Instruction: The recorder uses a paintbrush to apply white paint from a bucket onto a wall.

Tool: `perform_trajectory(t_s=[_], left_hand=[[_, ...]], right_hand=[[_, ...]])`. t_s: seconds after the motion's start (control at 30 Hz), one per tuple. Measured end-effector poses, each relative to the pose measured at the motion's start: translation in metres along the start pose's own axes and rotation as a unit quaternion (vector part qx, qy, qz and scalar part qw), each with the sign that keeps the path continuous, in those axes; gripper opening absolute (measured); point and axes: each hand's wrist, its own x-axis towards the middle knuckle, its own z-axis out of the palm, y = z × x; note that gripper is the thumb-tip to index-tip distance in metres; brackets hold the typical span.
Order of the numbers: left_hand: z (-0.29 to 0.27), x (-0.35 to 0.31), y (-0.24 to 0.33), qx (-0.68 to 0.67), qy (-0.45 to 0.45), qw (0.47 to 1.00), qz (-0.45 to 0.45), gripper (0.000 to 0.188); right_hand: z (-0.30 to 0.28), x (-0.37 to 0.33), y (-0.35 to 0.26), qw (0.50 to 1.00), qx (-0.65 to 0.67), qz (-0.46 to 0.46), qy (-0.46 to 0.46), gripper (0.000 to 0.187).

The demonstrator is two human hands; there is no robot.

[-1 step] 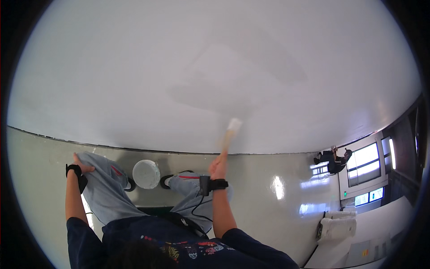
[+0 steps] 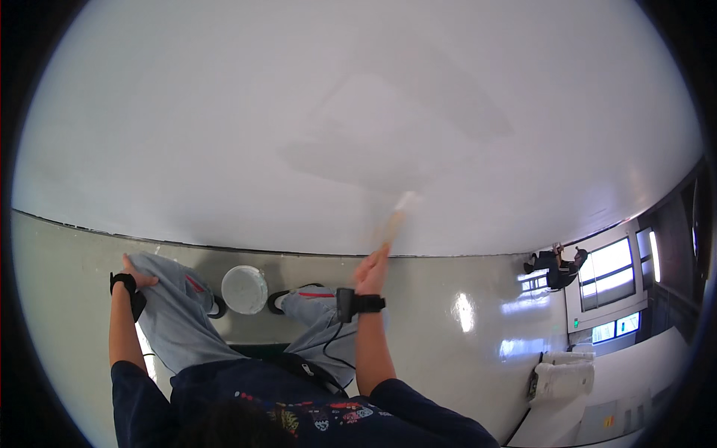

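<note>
Brush (image 2: pixel 396 218): just below centre frame, tilted with bristles up and to the right, against or very near the white wall (image 2: pixel 187 134). Blurred, so contact not confirmed. Right hand (image 2: pixel 370 272) is closed around the handle's lower end.

Progress, judging by the surface: partial. Darker grey patches (image 2: pixel 448 97) run from upper centre toward the right, plus a second smear left of centre, just above the brush. They enclose a paler area. Can't tell if they're wet coat or spots missed. Rest of the wall reads as even pale white; can't tell if that's finished or untouched. Uneven tone around the bristles too, so I'd call this area unfinished.

Left hand (image 2: pixel 142 276): lower left, empty as far as visible, thumb spread from the fingers, resting on the left knee of the grey trousers (image 2: pixel 172 313). Not working the wall.

Bucket (image 2: pixel 261 288): on the floor (image 2: pixel 426 313) between the feet, left of centre, white-smeared. Fill level unclear.

Further out: another person (image 2: pixel 562 269) in dark clothes at the right, well apart, near a bright window (image 2: pixel 606 272). White bundle (image 2: pixel 565 379) lower right.
</note>
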Motion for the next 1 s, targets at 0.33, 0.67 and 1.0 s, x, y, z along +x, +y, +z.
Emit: perform_trajectory(t_s=[0.33, 0.67, 1.0], left_hand=[[0.003, 0.004, 0.001, 0.011, 0.026, 1.000, 0.002, 0.125], [-0.002, -0.010, 0.008, -0.001, 0.014, 1.000, 0.006, 0.126], [0.006, 0.002, 0.004, -0.035, 0.031, 0.999, 0.016, 0.125]], right_hand=[[0.001, 0.023, -0.001, 0.993, -0.109, 0.033, 0.017, 0.048], [-0.014, -0.016, -0.003, 1.000, 0.014, -0.008, -0.009, 0.049], [0.029, 0.025, -0.002, 0.990, -0.075, 0.030, -0.115, 0.049]])
